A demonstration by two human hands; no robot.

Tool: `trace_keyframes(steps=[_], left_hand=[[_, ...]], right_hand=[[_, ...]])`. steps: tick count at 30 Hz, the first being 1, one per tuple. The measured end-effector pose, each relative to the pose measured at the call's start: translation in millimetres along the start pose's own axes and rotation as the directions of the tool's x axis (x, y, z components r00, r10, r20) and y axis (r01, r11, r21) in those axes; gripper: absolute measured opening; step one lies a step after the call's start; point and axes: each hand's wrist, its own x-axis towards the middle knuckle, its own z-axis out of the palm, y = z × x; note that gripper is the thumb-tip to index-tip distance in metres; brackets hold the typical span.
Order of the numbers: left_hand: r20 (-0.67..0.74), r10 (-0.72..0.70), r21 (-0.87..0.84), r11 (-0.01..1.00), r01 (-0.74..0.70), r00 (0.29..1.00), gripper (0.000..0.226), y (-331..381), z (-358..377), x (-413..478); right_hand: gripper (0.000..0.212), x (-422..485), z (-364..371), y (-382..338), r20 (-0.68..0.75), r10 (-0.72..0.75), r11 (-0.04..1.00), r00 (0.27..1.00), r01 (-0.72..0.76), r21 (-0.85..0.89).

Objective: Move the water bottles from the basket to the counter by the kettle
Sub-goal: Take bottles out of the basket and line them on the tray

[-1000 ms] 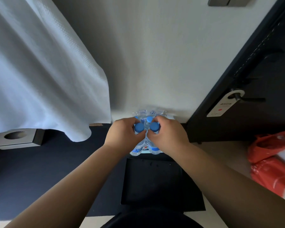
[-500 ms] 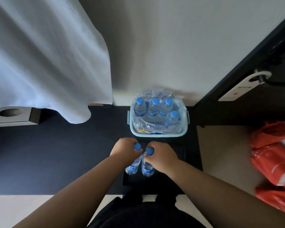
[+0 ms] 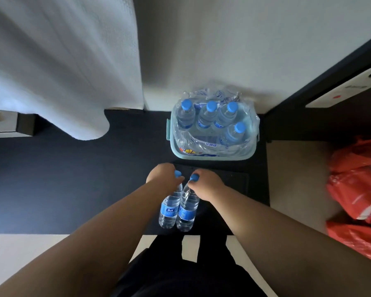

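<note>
A pale green basket (image 3: 169, 133) stands on the dark floor against the white wall, lined with torn clear plastic wrap. Several blue-capped water bottles (image 3: 206, 116) stand upright inside it. My left hand (image 3: 164, 176) grips one water bottle (image 3: 169, 210) by its neck, and my right hand (image 3: 208, 187) grips a second bottle (image 3: 187, 211) the same way. Both bottles hang side by side, touching, in front of the basket and above the floor. No kettle or counter is in view.
A white cloth (image 3: 58, 67) hangs at the left over a dark ledge. A dark door (image 3: 338, 116) with a white hanger tag (image 3: 349, 88) is at the right. Orange plastic bags (image 3: 358, 189) lie on the beige floor. A black mat (image 3: 229, 185) lies under my hands.
Both hands lifted a bottle each out of the basket and drew them back toward my body. The view has tilted down and pulled away, so the basket now shows fully.
</note>
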Motion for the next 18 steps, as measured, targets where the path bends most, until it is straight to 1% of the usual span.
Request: trace_keyframes(steps=[2,3,6,8,12,15,18], left_hand=[[-0.010,-0.017,0.015,1.000,0.017,1.000,0.030,-2,7,8],[-0.022,-0.029,0.013,0.999,0.029,0.999,0.029,-3,11,11],[-0.049,-0.059,0.025,0.998,0.060,0.997,0.032,-8,20,21],[-0.039,-0.082,0.022,0.996,0.083,0.996,0.033,-13,24,27],[-0.003,-0.121,0.054,0.991,0.121,0.993,0.023,-22,28,37],[0.005,-0.098,0.081,0.992,0.097,0.995,0.021,-27,33,41],[-0.012,-0.048,0.130,0.990,0.049,0.999,0.025,-30,39,40]], right_hand=[[0.028,13,7,4,-0.014,0.028,1.000,1.000,-0.028,0.000],[0.030,19,10,5,-0.018,0.044,0.999,0.999,-0.044,-0.005],[0.028,37,18,7,-0.032,0.047,0.997,0.998,-0.049,-0.066],[0.031,47,23,7,-0.042,0.037,0.995,0.998,-0.041,-0.090],[0.037,60,31,7,-0.029,0.043,0.992,0.999,-0.046,-0.113],[0.034,65,35,9,-0.023,0.089,0.992,0.996,-0.090,-0.089],[0.037,64,38,15,0.043,0.138,0.985,0.990,-0.132,-0.114]])
